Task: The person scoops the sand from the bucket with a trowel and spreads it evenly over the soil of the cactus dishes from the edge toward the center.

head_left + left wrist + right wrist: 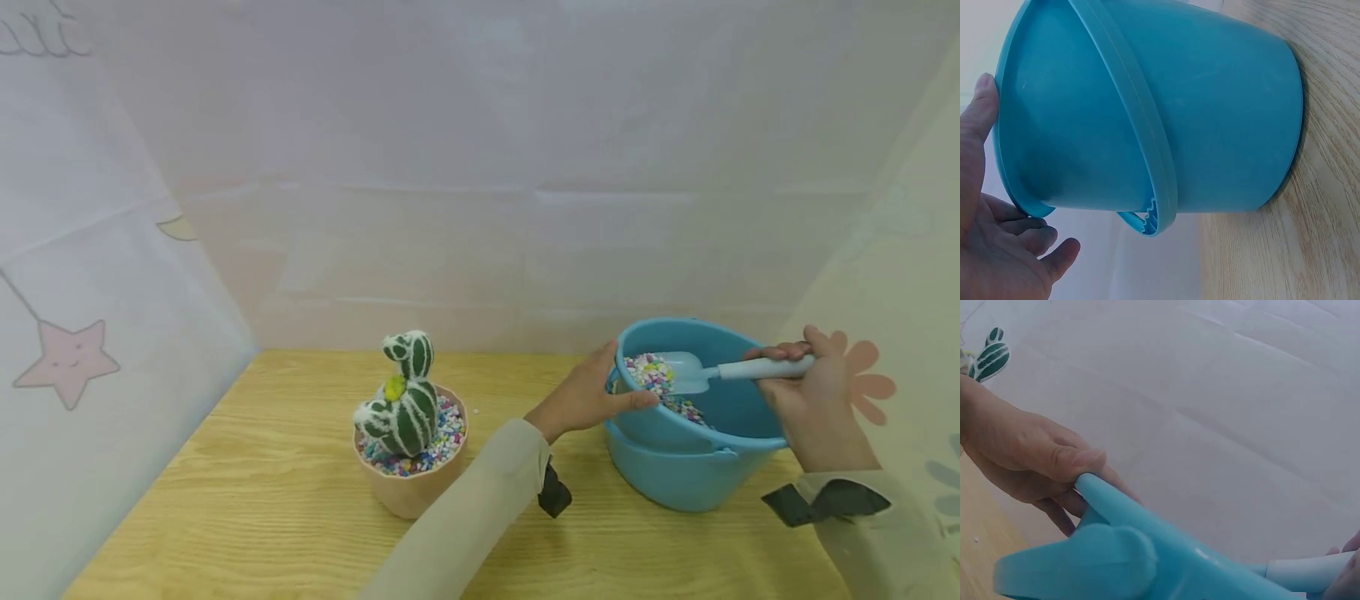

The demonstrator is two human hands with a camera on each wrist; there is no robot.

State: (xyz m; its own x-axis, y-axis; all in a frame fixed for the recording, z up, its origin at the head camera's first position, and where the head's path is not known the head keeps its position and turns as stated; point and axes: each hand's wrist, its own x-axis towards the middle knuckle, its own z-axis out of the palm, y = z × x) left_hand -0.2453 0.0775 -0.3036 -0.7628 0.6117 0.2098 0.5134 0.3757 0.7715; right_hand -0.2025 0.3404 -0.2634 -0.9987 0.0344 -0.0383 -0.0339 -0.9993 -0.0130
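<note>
A blue bucket (660, 479) stands at the right of the table, its handle hanging down along its side in the left wrist view. My left hand (585, 396) grips the bucket's left rim, thumb on one side and fingers on the other. With my right hand (813, 404) I hold the white handle of a small shovel (757, 369) over the bucket's mouth. Its pale blue blade points left and carries multicoloured pebbles (651, 374). More pebbles (684, 408) lie inside the bucket, partly hidden by its near rim.
Left of the bucket stands a peach-coloured pot (416, 496) holding a green and white toy cactus (412, 417) among coloured pebbles. A stray pebble (476, 411) lies beside it on the wooden table (247, 483). Pale sheets (480, 250) hang behind and at both sides.
</note>
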